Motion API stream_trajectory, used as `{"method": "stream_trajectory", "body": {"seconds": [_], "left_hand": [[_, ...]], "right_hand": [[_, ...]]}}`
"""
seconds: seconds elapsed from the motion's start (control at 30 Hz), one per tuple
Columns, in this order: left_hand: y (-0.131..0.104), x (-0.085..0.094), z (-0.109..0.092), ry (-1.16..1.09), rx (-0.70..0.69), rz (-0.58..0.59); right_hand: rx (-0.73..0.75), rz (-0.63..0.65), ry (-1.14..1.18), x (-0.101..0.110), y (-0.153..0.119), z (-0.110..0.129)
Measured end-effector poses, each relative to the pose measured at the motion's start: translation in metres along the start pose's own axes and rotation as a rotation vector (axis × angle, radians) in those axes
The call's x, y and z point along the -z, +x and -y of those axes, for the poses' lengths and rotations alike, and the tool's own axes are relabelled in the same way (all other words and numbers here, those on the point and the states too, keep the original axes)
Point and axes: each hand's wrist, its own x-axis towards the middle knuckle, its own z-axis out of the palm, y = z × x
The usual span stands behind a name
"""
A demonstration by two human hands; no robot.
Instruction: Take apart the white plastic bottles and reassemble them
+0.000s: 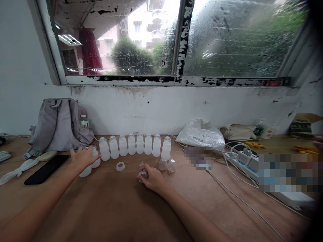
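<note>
Several white translucent bottles with clear caps, one of them a bottle (131, 145), stand in a curved row across the table. At the row's left end my left hand (82, 157) reaches over a bottle (96, 160), its fingers spread; another bottle (85, 171) is partly hidden beneath it. My right hand (150, 177) pinches a small clear cap (143, 174) near the table's middle, beside a clear nipple (141, 164). A white ring (120, 166) lies between my hands. Two clear caps (171, 165) sit at the right end of the row.
Left are a grey backpack (59, 124), a black phone (46, 169) and a white plastic strip (21, 169). Right are a plastic bag (200, 134), cables and a power strip (290, 198). Part of another person's hand (318, 143) shows at the right edge. A windowed wall stands behind.
</note>
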Motion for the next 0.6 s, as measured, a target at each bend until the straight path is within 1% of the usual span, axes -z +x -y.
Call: {"method": "stream_trajectory", "body": {"seconds": [0.07, 0.13, 0.2, 0.23, 0.27, 0.37, 0.4, 0.47, 0.5, 0.6], "left_hand": [[-0.002, 0.005, -0.006, 0.046, 0.001, -0.059], [-0.005, 0.01, -0.017, 0.064, -0.041, -0.16], [-0.01, 0.012, -0.035, 0.018, -0.128, -0.235], [-0.013, 0.012, -0.047, -0.03, -0.181, -0.243], [-0.018, 0.01, -0.059, -0.094, -0.245, -0.218], [-0.035, -0.006, -0.099, -0.325, -0.489, -0.101], [-0.041, -0.013, -0.111, -0.404, -0.552, -0.089], [-0.051, -0.028, -0.131, -0.52, -0.597, -0.092], [-0.056, -0.035, -0.139, -0.561, -0.592, -0.099], [-0.063, -0.049, -0.149, -0.636, -0.574, -0.121]], "right_hand": [[0.002, 0.021, -0.021, 0.0, 0.001, -0.001], [0.007, 0.028, -0.015, -0.001, 0.002, -0.002], [0.012, 0.024, 0.0, -0.001, 0.003, -0.004], [0.015, 0.02, 0.01, -0.001, 0.003, -0.004], [0.02, 0.017, 0.02, -0.001, 0.003, -0.005], [0.051, 0.019, 0.055, 0.0, 0.003, -0.006], [0.064, 0.02, 0.067, 0.0, 0.003, -0.007], [0.08, 0.017, 0.089, 0.0, 0.003, -0.008], [0.08, 0.015, 0.104, 0.0, 0.003, -0.008], [0.071, 0.004, 0.173, -0.001, 0.002, -0.008]]}}
